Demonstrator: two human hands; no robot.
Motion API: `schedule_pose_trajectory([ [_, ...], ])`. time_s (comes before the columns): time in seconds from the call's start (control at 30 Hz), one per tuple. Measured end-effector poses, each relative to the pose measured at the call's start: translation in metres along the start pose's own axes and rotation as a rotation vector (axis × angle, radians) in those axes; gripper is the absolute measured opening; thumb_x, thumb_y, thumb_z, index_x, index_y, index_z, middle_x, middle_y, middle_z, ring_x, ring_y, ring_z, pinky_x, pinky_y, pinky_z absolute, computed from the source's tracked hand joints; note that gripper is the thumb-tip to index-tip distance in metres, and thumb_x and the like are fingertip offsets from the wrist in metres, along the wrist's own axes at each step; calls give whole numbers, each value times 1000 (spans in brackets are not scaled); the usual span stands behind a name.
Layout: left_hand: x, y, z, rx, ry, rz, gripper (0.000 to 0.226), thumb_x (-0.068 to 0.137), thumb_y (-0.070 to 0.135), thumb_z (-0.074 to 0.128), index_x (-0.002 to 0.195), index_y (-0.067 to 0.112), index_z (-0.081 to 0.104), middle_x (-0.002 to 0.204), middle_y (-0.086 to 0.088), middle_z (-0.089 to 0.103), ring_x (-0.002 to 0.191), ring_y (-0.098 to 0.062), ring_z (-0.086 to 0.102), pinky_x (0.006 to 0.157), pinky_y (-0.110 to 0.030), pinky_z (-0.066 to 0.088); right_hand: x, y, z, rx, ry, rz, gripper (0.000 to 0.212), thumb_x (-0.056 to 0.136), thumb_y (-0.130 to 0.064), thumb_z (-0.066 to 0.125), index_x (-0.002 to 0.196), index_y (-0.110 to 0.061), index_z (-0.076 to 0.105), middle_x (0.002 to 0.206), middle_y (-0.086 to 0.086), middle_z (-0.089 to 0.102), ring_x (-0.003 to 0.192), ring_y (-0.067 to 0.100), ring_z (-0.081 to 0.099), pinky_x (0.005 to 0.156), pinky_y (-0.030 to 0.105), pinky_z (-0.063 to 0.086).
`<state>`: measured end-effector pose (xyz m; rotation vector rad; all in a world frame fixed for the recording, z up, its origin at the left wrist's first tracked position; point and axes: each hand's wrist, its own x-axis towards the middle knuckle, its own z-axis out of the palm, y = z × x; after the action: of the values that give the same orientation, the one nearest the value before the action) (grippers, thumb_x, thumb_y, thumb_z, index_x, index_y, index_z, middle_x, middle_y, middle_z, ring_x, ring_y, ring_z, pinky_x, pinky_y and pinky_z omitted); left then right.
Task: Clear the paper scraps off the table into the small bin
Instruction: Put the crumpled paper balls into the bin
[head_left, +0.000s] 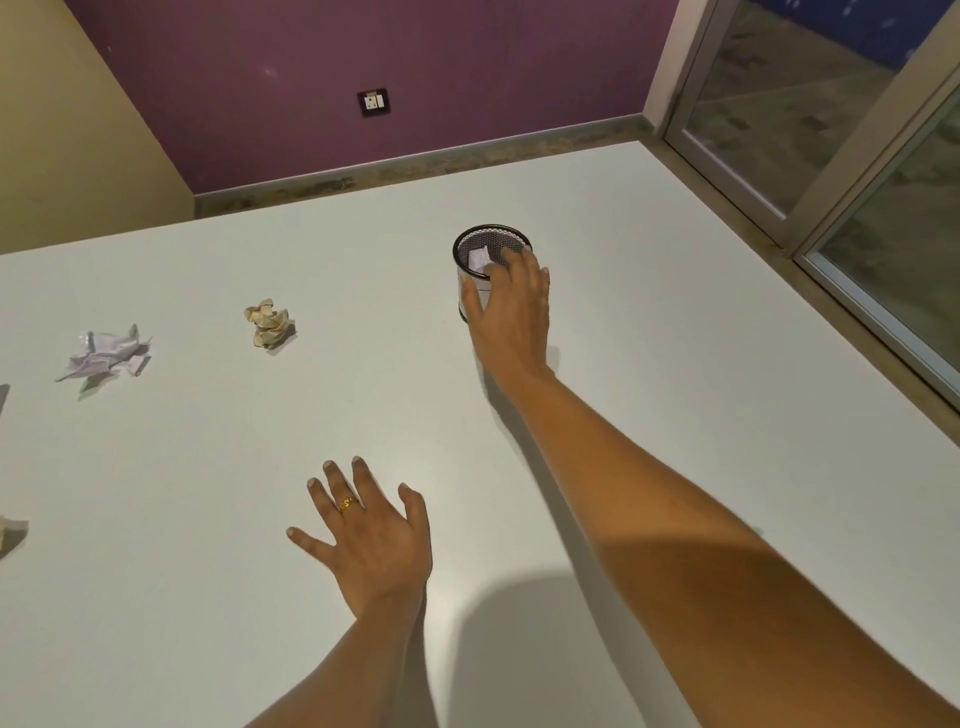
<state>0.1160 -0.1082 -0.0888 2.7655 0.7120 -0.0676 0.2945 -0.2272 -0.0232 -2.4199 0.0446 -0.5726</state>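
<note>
The small round black mesh bin stands upright far out on the white table top. The right hand covers the near side of its mouth, and the forearm bars the approach from the near right. The spread left hand occupies the near middle. Bare surface runs between the bin and the crumpled beige paper ball. The crumpled lilac paper scrap lies apart, farther left, reachable from every side.

A purple wall carries one socket plate and meets a beige wall at the left. Metal-framed sliding glass doors stand at the right. Soft shadows lie on the white table.
</note>
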Motion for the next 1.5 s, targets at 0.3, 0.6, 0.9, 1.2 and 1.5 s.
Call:
schedule_pose_trajectory([
  [0.3,0,0,-2,-23,-7,-7,58,92,35,36,142,8,24,153,-16,19,143,-32,8,108,-66,5,-121,38,-28,-82,-72,159,42,94,-33,45,128,-8,48,150,8,31,144,23,16,117,45,12],
  [0.6,-1,1,-6,-14,-44,1,59,93,36,30,145,9,18,155,-15,12,144,-31,1,109,-65,1,-186,98,-91,-497,-1,465,60,89,-35,53,139,-7,36,153,21,18,144,33,10,115,51,8],
  [0.9,-3,1,-9,-31,-50,4,59,93,35,31,144,8,19,155,-16,12,144,-32,2,108,-66,0,-205,98,-103,-358,-12,704,55,98,-31,36,144,-4,23,155,19,9,145,29,6,119,39,9],
  [1.2,-1,1,-8,-14,-46,-5,59,93,36,31,144,9,19,155,-16,13,143,-32,3,108,-66,2,-195,91,-92,84,-78,549,47,89,14,37,129,-5,50,140,9,46,133,18,38,113,21,23],
  [1.5,0,0,-5,-10,-40,-10,60,93,37,30,145,10,17,155,-15,12,144,-31,2,109,-65,1,-140,51,-56,449,-156,652,34,90,-14,48,80,-43,64,101,-22,64,100,-1,59,97,28,46],
])
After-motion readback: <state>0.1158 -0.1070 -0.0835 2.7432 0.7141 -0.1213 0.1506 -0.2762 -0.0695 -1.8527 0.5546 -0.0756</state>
